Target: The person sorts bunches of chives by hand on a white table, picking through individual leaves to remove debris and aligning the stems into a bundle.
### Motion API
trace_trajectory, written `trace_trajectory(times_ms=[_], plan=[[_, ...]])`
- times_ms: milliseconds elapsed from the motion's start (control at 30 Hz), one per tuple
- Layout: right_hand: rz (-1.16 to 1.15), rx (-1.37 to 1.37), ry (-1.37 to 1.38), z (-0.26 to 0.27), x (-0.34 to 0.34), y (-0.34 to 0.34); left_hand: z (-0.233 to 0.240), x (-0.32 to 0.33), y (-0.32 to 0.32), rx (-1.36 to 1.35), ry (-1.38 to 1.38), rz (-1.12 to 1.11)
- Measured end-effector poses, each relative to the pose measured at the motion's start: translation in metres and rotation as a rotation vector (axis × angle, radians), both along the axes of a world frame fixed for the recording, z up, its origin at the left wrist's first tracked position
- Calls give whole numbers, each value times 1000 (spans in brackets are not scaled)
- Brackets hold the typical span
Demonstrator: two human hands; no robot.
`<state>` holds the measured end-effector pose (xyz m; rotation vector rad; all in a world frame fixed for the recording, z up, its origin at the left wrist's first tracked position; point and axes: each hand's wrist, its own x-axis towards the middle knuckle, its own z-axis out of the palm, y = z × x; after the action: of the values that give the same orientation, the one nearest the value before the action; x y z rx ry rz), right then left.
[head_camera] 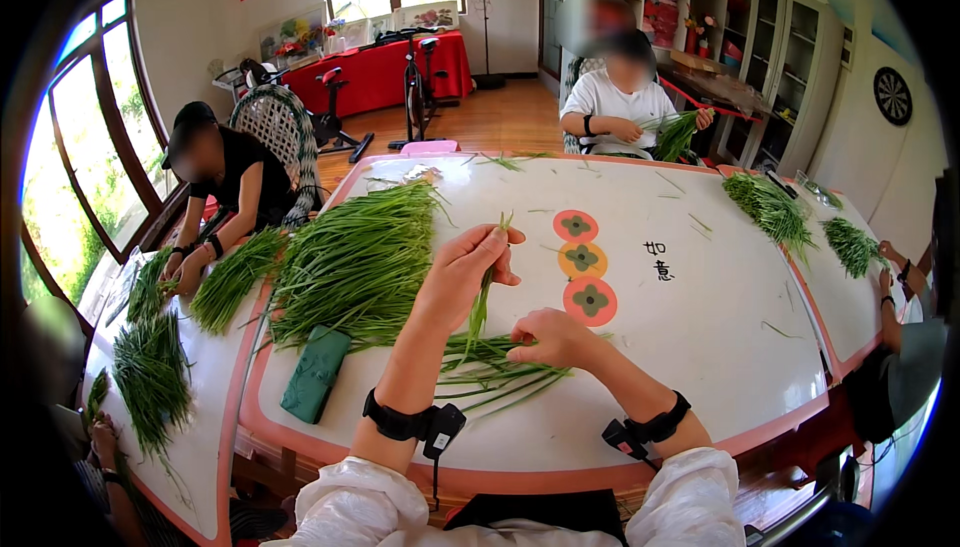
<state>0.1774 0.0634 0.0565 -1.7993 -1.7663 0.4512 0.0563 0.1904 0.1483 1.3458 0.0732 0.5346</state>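
Note:
My left hand [465, 265] is raised above the table and pinches a small bunch of garlic chives [481, 314]. Its tips stick up past my thumb, and the long leaves hang below. Lower and to the right, my right hand [559, 338] has thumb and index finger apart, with nothing visible between them. It is over the right end of some loose chives [499, 382]; whether it touches them I cannot tell. A large heap of chives [356, 254] spreads to the left of my left hand.
A green phone wallet case [315, 374] lies before the heap on the white table [712, 389], which bears persimmon pictures [590, 301]. Side tables hold more chives [154, 382]. A person in black [255, 179] and a person in white [619, 108] handle greens; others' hands show at both edges.

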Motion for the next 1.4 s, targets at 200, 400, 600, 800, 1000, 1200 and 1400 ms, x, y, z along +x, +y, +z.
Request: trace_trajectory(times_ms=[200,400,600,800,1000,1200,1400], plan=[[57,-74,47,-15,0,7,3,-1,1,-169,-71,29],[41,-139,10,-13,-3,6,8,-9,10,-316,-181,83],[75,-218,-42,-10,1,5,15,-22,20,-350,-259,177],[35,-233,373,42,8,-27,15,-29,37,-297,-319,264],[-77,-237,458,81,0,-73,16,-35,40,-281,-321,288],[-187,-161,771,79,-7,-140,19,-35,38,-255,-333,265],[-302,-226,924,49,-22,-219,16,-40,45,-251,-351,217]])
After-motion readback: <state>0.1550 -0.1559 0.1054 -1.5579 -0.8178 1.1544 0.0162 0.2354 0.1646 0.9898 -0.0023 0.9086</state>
